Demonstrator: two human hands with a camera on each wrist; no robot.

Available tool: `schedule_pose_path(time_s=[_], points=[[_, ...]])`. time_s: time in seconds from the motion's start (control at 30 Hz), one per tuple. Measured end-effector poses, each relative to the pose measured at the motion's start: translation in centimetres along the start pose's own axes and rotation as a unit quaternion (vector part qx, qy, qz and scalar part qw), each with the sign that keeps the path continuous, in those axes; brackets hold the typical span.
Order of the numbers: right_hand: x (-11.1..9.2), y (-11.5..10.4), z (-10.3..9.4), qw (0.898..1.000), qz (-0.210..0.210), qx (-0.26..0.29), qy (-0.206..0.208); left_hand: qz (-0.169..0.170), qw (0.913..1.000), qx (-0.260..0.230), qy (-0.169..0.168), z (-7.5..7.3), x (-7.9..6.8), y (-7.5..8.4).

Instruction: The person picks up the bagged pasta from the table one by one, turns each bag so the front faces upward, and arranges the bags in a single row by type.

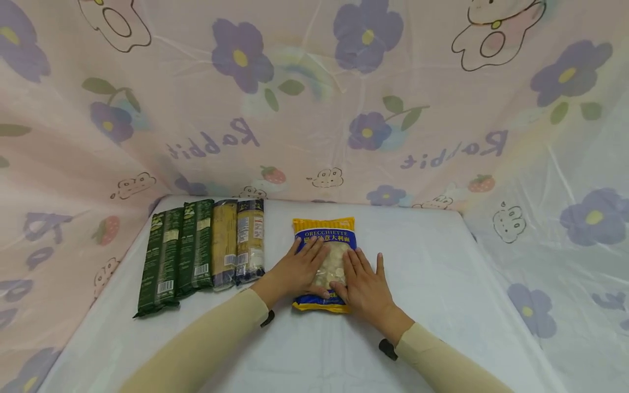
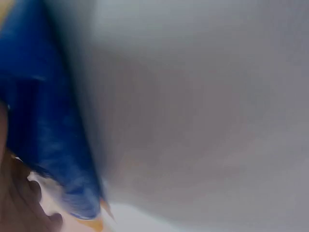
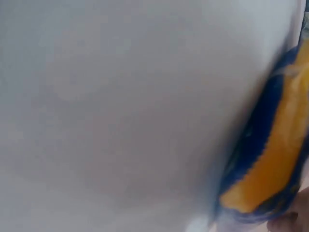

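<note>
A blue and yellow bag of orecchiette pasta (image 1: 334, 265) lies face up on the white table, its clear window showing pale pasta. My left hand (image 1: 300, 267) rests on the left part of the bag with its fingers extended. From the other side, my right hand (image 1: 366, 284) lies on the right part, fingers stretched toward the window. In the left wrist view the blue side of the pasta bag (image 2: 53, 111) stands beside part of a hand (image 2: 24, 198). The right wrist view catches the bag's yellow and blue edge (image 3: 270, 159), with fingertips (image 3: 289, 220) at the corner.
To the left, two green packets (image 1: 159, 256) (image 1: 197, 245) lie side by side. Against them are a tan noodle packet (image 1: 225, 240) and a dark-ended packet (image 1: 250, 229). A patterned cloth (image 1: 304, 120) hangs behind and around the white table (image 1: 417, 256).
</note>
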State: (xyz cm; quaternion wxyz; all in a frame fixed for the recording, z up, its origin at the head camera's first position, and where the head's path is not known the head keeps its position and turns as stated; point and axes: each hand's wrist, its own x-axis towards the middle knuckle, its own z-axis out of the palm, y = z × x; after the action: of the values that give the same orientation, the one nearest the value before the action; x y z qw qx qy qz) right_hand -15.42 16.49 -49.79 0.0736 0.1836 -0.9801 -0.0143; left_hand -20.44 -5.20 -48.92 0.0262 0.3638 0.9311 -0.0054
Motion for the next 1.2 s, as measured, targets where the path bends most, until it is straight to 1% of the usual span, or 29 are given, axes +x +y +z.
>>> schedule_pose_path(time_s=[0.13,0.2,0.3,0.37,0.47,0.6,0.67,0.77,0.87,0.93,1.03,1.2], points=[[0.3,-0.5,-0.2,1.000,0.001,0.003,-0.004,-0.021,0.9992,-0.011,-0.032,-0.5,-1.1,-0.3],[0.4,-0.8,-0.1,1.000,-0.001,0.002,-0.010,-0.025,0.9984,-0.015,-0.049,-0.5,-1.5,-0.5],[0.6,-1.3,0.3,1.000,-0.008,0.002,-0.024,-0.022,0.9979,-0.020,-0.058,-0.4,-1.9,-0.6],[0.7,-1.3,0.5,0.999,-0.012,0.004,-0.033,-0.021,0.9981,-0.020,-0.055,-0.2,-1.9,-0.5],[0.7,-0.7,0.6,0.999,-0.009,0.001,-0.036,-0.018,0.9991,-0.016,-0.035,0.1,-1.3,-0.1],[0.3,1.0,0.5,1.000,0.004,-0.008,-0.029,-0.005,0.9999,-0.014,-0.004,0.4,0.5,0.7],[0.1,1.7,0.3,1.000,0.010,-0.014,-0.025,0.003,0.9999,-0.010,0.007,0.4,1.5,1.1],[0.1,2.4,0.3,0.999,0.020,-0.018,-0.020,0.009,0.9999,0.004,0.011,0.5,2.8,1.5],[0.3,2.3,0.4,0.999,0.024,-0.011,-0.019,0.011,0.9999,0.008,0.011,0.8,3.6,1.7],[0.6,2.0,0.6,1.000,0.021,-0.003,-0.021,0.008,0.9999,0.007,0.007,1.0,3.8,1.8],[1.0,1.6,0.9,1.000,0.019,-0.003,-0.024,0.001,1.0000,0.000,0.002,1.2,3.9,1.8],[1.4,1.3,1.1,0.999,0.032,-0.015,-0.030,0.003,0.9999,-0.012,0.005,1.0,3.2,1.7]])
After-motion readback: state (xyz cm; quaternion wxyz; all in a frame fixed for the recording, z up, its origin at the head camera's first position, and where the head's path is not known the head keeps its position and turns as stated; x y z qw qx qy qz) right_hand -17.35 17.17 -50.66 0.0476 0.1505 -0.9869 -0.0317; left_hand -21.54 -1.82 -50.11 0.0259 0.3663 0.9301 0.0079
